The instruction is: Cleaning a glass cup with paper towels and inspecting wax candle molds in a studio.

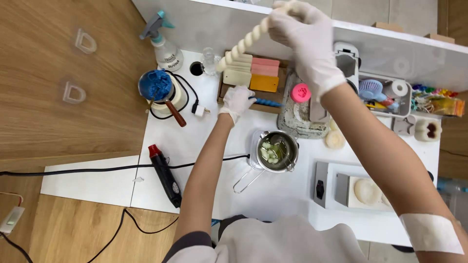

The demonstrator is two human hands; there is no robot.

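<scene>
White worktop [292, 195] – wood-grain floor [58, 122] around – white shelf wall [390, 48] behind.

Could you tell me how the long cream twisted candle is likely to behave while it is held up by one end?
The twisted candle stays straight though the right hand grips only its upper end, so it is probably stiff. Long and thin, it may snap if knocked. Its round spiral form would likely roll if laid on the table.

Far left on the white table stands a clear spray bottle [165, 47] with a grey-and-teal trigger, wearing a pale label with dark print on its front. Along the far right edge, on top of the white partition, two small brown cardboard boxes [385, 25] poke into view, only their near edges showing.
</scene>
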